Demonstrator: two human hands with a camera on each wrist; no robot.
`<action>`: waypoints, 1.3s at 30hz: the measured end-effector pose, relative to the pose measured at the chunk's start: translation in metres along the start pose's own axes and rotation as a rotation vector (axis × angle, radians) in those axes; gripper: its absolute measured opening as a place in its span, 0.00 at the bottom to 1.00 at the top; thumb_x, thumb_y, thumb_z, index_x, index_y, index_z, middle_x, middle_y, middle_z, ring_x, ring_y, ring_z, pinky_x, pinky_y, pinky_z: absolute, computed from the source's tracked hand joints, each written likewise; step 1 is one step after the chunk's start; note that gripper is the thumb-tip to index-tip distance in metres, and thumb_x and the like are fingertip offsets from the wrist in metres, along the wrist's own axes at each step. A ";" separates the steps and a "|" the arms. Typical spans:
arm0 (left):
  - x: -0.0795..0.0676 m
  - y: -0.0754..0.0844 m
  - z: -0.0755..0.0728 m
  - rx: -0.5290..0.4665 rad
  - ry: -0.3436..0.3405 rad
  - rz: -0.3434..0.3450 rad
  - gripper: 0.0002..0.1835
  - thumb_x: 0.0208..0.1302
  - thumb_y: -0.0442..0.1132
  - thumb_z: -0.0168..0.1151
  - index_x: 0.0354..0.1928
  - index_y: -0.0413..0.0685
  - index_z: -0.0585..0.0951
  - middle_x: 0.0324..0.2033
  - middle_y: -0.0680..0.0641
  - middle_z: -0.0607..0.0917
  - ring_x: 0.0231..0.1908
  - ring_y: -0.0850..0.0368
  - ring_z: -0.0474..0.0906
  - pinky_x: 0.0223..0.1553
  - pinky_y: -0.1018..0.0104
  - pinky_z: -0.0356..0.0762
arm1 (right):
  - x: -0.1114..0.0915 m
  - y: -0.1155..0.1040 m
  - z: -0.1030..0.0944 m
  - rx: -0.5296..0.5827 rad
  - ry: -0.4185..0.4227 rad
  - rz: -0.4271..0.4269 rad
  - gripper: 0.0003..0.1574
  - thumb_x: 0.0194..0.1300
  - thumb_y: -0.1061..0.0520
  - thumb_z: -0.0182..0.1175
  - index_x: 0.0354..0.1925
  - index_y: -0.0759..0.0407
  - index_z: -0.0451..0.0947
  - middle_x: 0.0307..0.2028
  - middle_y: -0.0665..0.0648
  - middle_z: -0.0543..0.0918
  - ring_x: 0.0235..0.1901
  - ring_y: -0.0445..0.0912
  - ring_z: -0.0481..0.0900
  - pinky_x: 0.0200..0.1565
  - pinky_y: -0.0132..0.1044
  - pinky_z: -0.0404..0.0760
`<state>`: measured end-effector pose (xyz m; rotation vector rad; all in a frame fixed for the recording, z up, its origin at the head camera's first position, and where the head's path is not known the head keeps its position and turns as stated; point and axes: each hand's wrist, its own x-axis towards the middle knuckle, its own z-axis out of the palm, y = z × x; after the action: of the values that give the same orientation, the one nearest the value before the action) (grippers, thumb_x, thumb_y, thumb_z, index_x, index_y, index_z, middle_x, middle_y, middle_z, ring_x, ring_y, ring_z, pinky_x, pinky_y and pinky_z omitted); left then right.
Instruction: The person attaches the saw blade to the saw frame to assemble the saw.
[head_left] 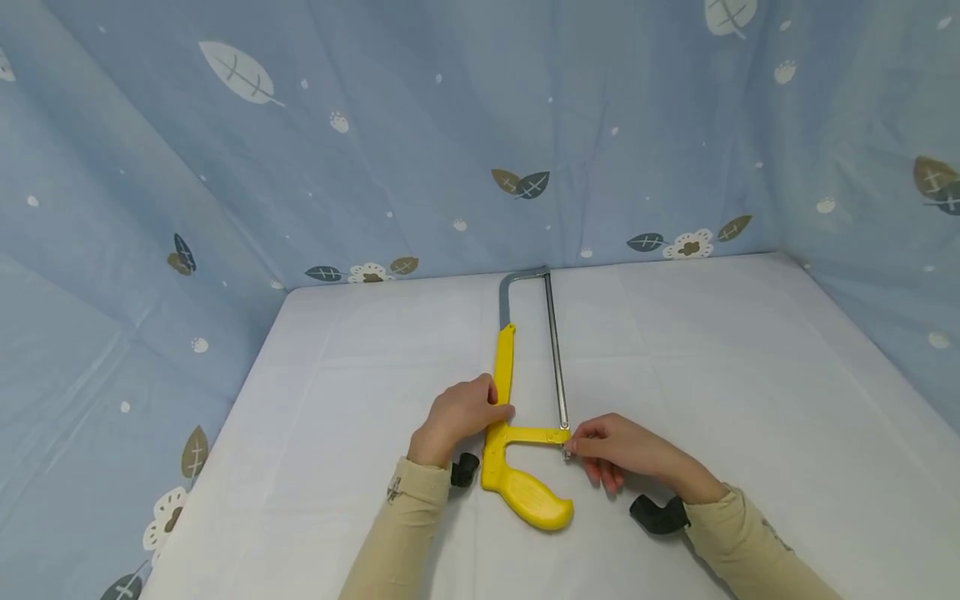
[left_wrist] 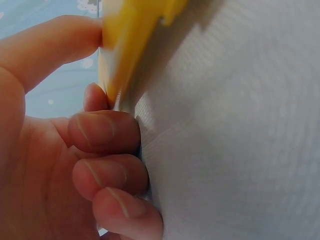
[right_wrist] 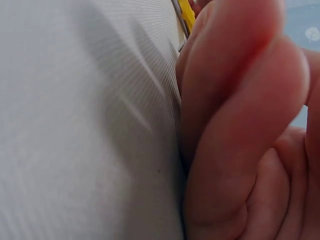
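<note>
A hacksaw with a yellow handle (head_left: 536,500) and a grey front frame (head_left: 504,302) lies lengthwise on the white table. Its straight blade (head_left: 556,350) runs along the right side. My left hand (head_left: 459,414) grips the yellow frame just above the handle; in the left wrist view the thumb presses one side of the yellow part (left_wrist: 132,45) while the other fingers curl near the cloth. At the blade's near end, my right hand (head_left: 630,450) pinches the small metal wing nut (head_left: 566,454) between thumb and index finger. The right wrist view shows its curled fingers (right_wrist: 240,115), which hide the nut.
White cloth covers the table (head_left: 375,350). Behind and beside it hangs a blue leaf-patterned curtain (head_left: 420,150). A black curved piece (head_left: 465,469) sits by the left wrist and another black piece (head_left: 658,515) by the right cuff.
</note>
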<state>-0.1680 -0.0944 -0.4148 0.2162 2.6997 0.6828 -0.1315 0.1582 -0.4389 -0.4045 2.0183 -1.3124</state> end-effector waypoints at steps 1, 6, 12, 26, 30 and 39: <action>0.000 0.000 0.001 -0.001 0.002 0.001 0.16 0.52 0.55 0.60 0.29 0.52 0.70 0.20 0.51 0.72 0.20 0.56 0.67 0.22 0.66 0.61 | 0.000 0.000 0.000 0.005 0.000 0.000 0.20 0.61 0.44 0.54 0.36 0.60 0.76 0.16 0.56 0.76 0.09 0.43 0.70 0.14 0.31 0.68; 0.000 0.000 0.002 0.007 0.014 0.008 0.16 0.52 0.55 0.60 0.29 0.52 0.69 0.19 0.52 0.72 0.20 0.57 0.67 0.22 0.66 0.61 | -0.002 0.000 -0.001 0.014 -0.002 -0.006 0.19 0.62 0.46 0.53 0.37 0.60 0.76 0.17 0.57 0.77 0.10 0.43 0.71 0.14 0.32 0.69; 0.000 0.001 0.002 0.014 0.007 0.008 0.16 0.52 0.55 0.60 0.29 0.53 0.69 0.19 0.52 0.72 0.20 0.57 0.67 0.22 0.66 0.61 | -0.004 0.000 -0.001 0.010 -0.003 -0.015 0.17 0.63 0.49 0.52 0.36 0.62 0.75 0.17 0.59 0.77 0.10 0.43 0.71 0.14 0.31 0.69; 0.000 0.000 0.000 0.018 0.013 0.007 0.16 0.52 0.54 0.60 0.29 0.52 0.70 0.19 0.52 0.72 0.20 0.57 0.68 0.22 0.65 0.62 | -0.003 0.001 -0.002 -0.003 0.022 -0.060 0.16 0.61 0.50 0.55 0.35 0.62 0.76 0.16 0.58 0.76 0.10 0.45 0.72 0.15 0.33 0.71; -0.001 0.000 0.000 0.014 0.013 0.008 0.16 0.52 0.54 0.60 0.28 0.52 0.69 0.19 0.52 0.72 0.20 0.56 0.68 0.22 0.65 0.61 | -0.002 0.002 -0.002 0.022 0.034 -0.063 0.16 0.60 0.51 0.56 0.35 0.64 0.75 0.16 0.57 0.75 0.10 0.45 0.71 0.15 0.34 0.71; -0.001 0.000 0.000 0.014 0.009 0.004 0.16 0.52 0.54 0.60 0.29 0.52 0.69 0.19 0.52 0.72 0.20 0.57 0.68 0.22 0.66 0.61 | -0.001 0.004 -0.003 -0.005 0.041 -0.032 0.16 0.59 0.49 0.57 0.33 0.63 0.75 0.14 0.54 0.74 0.10 0.44 0.71 0.15 0.33 0.71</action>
<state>-0.1675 -0.0948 -0.4144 0.2224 2.7139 0.6683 -0.1323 0.1624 -0.4413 -0.4174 2.0575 -1.3453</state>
